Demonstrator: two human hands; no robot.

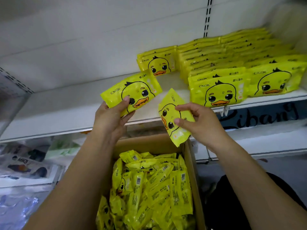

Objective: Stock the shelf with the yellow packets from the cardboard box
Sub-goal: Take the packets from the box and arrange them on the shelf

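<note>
My left hand [111,116] grips a yellow duck-face packet [132,90] by its lower edge, held just above the white shelf [66,110]. My right hand [197,120] pinches a second yellow packet [171,110], turned sideways, in front of the shelf's edge. Rows of the same packets [219,90] stand on the right part of the shelf, with a short stack [157,62] further back. Below my arms, the open cardboard box [191,163] holds many loose yellow packets [149,188].
The left half of the shelf is bare white board. A slotted upright [207,17] runs up the back wall. Lower shelves at left carry pale packaged goods [25,163]. A dark sign with lettering [259,115] sits under the shelf at right.
</note>
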